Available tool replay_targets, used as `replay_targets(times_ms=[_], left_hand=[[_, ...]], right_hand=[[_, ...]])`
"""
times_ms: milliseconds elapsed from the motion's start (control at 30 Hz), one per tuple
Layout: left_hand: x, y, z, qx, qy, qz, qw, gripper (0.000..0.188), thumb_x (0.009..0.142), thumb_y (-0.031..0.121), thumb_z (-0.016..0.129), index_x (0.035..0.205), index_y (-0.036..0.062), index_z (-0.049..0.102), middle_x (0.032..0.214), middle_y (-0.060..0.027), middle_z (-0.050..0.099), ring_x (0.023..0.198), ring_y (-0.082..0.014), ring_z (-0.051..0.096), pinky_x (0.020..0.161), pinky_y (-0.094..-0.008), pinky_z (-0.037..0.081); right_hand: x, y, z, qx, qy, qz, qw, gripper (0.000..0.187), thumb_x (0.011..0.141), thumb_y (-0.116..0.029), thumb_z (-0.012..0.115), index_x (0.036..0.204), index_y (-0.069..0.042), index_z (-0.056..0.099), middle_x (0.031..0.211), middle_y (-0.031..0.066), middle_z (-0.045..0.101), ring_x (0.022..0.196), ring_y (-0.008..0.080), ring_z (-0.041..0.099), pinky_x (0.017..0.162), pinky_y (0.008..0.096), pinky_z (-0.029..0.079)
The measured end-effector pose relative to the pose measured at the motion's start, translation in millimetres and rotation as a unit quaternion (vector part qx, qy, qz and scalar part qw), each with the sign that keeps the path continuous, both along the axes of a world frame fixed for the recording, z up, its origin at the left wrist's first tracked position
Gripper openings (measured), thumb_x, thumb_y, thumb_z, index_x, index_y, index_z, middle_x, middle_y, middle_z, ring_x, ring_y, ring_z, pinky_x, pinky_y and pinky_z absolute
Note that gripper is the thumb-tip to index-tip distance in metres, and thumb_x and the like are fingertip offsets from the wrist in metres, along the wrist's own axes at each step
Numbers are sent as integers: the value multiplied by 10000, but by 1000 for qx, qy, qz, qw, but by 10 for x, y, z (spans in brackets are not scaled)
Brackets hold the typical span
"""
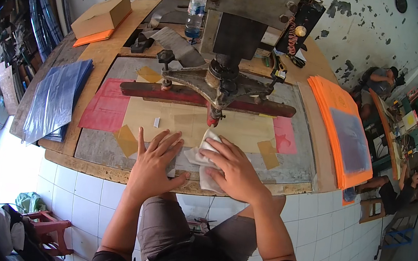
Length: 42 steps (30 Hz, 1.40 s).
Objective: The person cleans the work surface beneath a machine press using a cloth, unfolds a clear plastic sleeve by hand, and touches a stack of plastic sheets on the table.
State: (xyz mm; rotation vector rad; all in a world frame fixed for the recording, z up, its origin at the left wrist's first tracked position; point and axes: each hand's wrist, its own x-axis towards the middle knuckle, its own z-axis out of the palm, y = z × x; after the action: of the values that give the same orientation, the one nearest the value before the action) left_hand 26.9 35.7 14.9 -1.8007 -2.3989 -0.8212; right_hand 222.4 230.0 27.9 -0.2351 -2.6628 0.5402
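My left hand [154, 164] lies with fingers spread at the near edge of a cream sheet [168, 120], holding nothing. My right hand [238, 171] is closed over a folded white cloth [209, 146], pressed against the work surface; part of the cloth hangs below the fingers toward the table's front edge. Just beyond my left fingertips a small white piece [157, 122] rests on the sheet. Pieces of tan tape [126, 140] and pink sheets [106, 105] lie at its sides. A metal press head with a long red bar [177, 95] stands over the sheet's far side.
Clear plastic sleeves [59, 99] lie at the left, and a stack of orange covers [342, 131] at the right. A cardboard box [100, 15] and a water bottle [195, 14] stand at the back. Two other people [379, 83] are at the far right by another bench.
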Motion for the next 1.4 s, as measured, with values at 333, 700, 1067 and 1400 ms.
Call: replay_targets(times_ms=[333,700,1067,1400], left_hand=[[28,30,-13,7,13,-3,1000,793,810,477,855,1470,66,700,1641,-57,593,1582,-337,457,1370,-721,6],[10,20,-7,-8,16,-4,1000,781,852,522,815,1479,72,694,1652,-65,571,1581,-338,451,1359,-749,13],[28,36,-7,-8,16,-5,1000,781,847,509,811,1488,79,690,1655,-51,566,1585,-324,447,1362,-751,25],[25,16,8,5,20,-5,1000,796,815,486,848,1481,79,695,1648,-62,578,1582,-345,451,1375,-712,6]], right_hand=[[-100,137,-257,99,9,-166,981,447,955,-140,817,1385,-98,700,1564,129,618,1472,422,549,1226,593,454],[-293,-169,-315,136,-11,-211,968,474,1011,-157,733,1464,-46,647,1535,218,585,1433,513,535,1219,583,449],[-65,-74,-287,104,31,-286,952,306,951,-120,773,1249,-51,750,1509,126,647,1520,430,495,1244,593,408],[42,222,-153,137,-105,-394,903,540,982,-169,785,1510,-157,671,1672,148,497,1560,403,461,1300,610,350]])
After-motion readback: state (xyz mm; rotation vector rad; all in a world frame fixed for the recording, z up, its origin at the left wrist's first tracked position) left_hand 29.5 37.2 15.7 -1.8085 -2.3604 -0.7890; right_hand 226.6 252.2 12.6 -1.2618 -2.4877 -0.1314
